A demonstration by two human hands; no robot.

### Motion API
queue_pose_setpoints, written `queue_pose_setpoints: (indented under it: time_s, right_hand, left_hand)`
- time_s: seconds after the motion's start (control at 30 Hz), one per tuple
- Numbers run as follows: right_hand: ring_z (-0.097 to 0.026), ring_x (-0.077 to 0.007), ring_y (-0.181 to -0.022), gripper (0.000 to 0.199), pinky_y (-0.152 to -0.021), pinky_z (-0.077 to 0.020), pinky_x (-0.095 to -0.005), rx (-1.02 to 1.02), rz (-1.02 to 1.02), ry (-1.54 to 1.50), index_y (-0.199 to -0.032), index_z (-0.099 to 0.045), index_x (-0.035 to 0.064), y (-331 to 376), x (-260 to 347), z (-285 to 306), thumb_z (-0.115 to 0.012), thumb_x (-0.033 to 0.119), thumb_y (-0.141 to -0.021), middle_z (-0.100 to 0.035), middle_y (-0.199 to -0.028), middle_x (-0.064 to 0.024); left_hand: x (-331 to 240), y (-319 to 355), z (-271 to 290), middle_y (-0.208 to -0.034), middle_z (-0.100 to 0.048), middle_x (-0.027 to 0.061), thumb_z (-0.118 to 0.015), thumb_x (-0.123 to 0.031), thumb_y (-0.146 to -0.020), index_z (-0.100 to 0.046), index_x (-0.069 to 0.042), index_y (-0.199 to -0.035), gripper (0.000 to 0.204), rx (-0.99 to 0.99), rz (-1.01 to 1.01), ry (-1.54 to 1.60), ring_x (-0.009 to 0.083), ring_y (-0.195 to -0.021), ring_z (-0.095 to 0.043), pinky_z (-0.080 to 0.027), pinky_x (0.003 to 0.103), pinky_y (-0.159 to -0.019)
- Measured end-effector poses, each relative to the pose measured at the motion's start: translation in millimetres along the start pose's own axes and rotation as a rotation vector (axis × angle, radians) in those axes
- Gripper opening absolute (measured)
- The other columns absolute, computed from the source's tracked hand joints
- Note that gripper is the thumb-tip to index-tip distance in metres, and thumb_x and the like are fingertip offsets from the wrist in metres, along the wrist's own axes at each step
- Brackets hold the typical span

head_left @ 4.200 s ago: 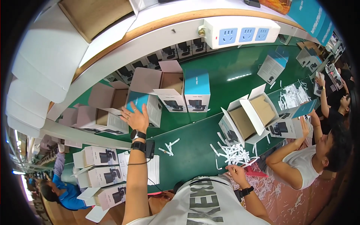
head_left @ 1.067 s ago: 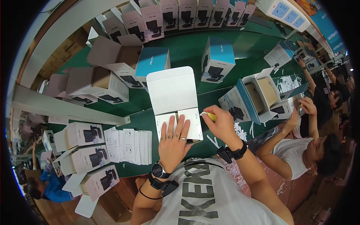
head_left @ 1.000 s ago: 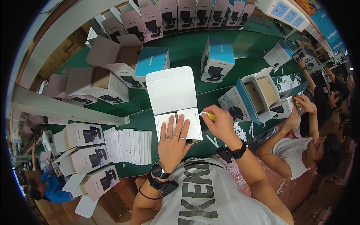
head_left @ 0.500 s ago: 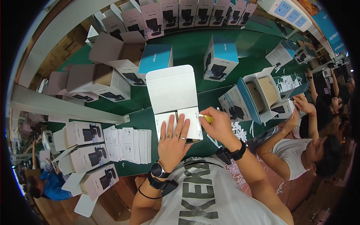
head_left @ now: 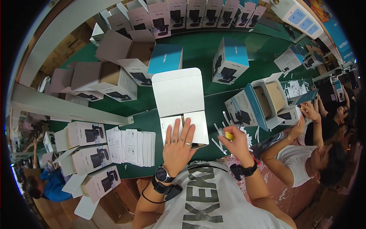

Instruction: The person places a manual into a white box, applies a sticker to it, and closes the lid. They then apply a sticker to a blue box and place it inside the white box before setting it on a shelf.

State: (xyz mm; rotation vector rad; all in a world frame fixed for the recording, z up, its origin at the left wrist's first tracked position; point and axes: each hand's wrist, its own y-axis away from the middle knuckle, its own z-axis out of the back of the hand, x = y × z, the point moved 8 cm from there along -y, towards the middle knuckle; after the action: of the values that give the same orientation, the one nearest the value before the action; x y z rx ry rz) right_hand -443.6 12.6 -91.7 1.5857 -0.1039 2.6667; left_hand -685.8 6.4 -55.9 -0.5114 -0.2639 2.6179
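Pressing my left hand (head_left: 177, 143) flat, fingers spread, I am holding down the two inner flaps of the white box (head_left: 183, 110) that is lying open on the green table (head_left: 198, 53) right in front of me, its big lid flap standing back toward twelve o'clock. My right hand (head_left: 234, 143) is hovering at three o'clock of the box, just beside it and clear of the cardboard, curled and pinching a small yellow tool (head_left: 228, 136) between thumb and fingers. I cannot tell what kind of tool it is. White paper strips (head_left: 220, 134) are lying scattered on the table around that hand. At nine o'clock of the box, a fanned row of white leaflets (head_left: 131, 142) is lying near my left wrist. At one o'clock, well apart, a closed blue-and-white carton (head_left: 230, 60) is standing upright. At three o'clock, an open carton with a blue side (head_left: 251, 105) is sitting near a neighbouring person's hand (head_left: 310, 112), which is reaching toward it.
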Motion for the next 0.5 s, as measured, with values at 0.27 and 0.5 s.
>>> queue_pose_setpoints:
  time_s: [0.27, 0.5]
  right_hand:
    - [-0.072, -0.0355, -0.090, 0.028, -0.075, -0.0581, -0.0380, 0.122, 0.324, 0.440, -0.116, -0.074, 0.0071, -23, 82, -14, -0.078, 0.009, -0.088, -0.072, -0.101, -0.0133]
    - [-0.071, -0.0326, -0.082, 0.016, -0.071, -0.0577, -0.0392, 0.159, 0.564, 0.289, -0.104, -0.074, 0.0097, -63, 157, -127, -0.076, 0.009, -0.088, -0.069, -0.097, -0.0079]
  left_hand:
    - [-4, 10, -2, -0.157, -0.046, 0.0232, -0.080, -0.029, -0.083, -0.049, -0.003, -0.152, 0.080, -0.059, 0.005, 0.023, 0.0426, -0.152, -0.037, -0.029, 0.056, -0.126]
    - [-8, 24, -15, -0.146, -0.054, 0.0250, -0.061, -0.019, -0.093, -0.057, 0.001, -0.143, 0.053, -0.024, -0.059, -0.150, 0.0410, -0.144, -0.047, -0.031, 0.053, -0.126]
